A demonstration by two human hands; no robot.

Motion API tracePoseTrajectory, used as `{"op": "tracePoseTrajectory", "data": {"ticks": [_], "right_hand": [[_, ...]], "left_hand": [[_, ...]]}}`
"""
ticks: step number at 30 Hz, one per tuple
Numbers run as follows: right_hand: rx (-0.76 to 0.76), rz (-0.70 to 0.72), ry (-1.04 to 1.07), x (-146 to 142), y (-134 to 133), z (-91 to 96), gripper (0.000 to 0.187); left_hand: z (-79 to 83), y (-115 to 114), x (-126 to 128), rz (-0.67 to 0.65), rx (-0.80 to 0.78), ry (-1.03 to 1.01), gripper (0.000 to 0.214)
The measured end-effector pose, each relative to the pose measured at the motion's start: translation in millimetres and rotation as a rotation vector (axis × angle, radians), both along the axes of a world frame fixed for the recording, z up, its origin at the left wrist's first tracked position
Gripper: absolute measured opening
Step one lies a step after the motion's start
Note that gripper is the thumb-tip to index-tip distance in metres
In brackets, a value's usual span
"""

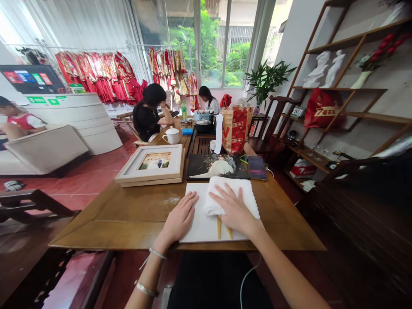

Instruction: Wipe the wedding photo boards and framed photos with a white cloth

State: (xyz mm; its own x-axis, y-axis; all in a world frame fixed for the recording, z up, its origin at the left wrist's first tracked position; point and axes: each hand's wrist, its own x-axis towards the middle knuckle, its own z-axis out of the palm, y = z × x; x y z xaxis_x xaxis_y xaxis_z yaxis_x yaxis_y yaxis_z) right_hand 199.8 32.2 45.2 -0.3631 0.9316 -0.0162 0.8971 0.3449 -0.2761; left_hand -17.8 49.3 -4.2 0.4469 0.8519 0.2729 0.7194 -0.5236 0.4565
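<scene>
A flat white board (199, 229) lies at the front edge of the wooden table. On its upper right part rests a folded white towel (246, 189) with a scalloped edge. My right hand (233, 206) lies on the towel, fingers spread. Two tapered, yellowish-brown sticks (219, 227) poke out from under the towel and that hand; their other ends are hidden. My left hand (182, 216) lies flat along the board's left edge, fingers stretched out, holding nothing.
Behind the board lie a dark photo panel (214, 166) and a phone (257, 167). Stacked picture frames (149, 165) sit on the left, near a white teapot (173, 135). A red paper bag (236, 128) stands farther back. Two people (151, 113) sit at the far end.
</scene>
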Motion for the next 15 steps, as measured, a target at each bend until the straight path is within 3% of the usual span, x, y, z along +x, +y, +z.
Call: {"op": "tracePoseTrajectory", "data": {"ticks": [4, 10, 12, 15], "right_hand": [[0.071, 0.152, 0.01, -23, -33, -5.4, 0.078], [-0.097, 0.398, 0.127, -9, -93, 10.5, 0.081], [-0.121, 0.385, 0.136, -2, -96, 14.8, 0.081], [-0.071, 0.242, 0.093, -1, -84, 14.7, 0.078]], "left_hand": [[0.0, 1, 1, 0.004, -0.017, 0.001, 0.042], [2.4, 0, 1, -0.001, -0.049, -0.015, 0.043], [2.0, 0, 2, 0.005, -0.049, -0.02, 0.043], [1.4, 0, 2, 0.014, -0.063, -0.019, 0.044]]}}
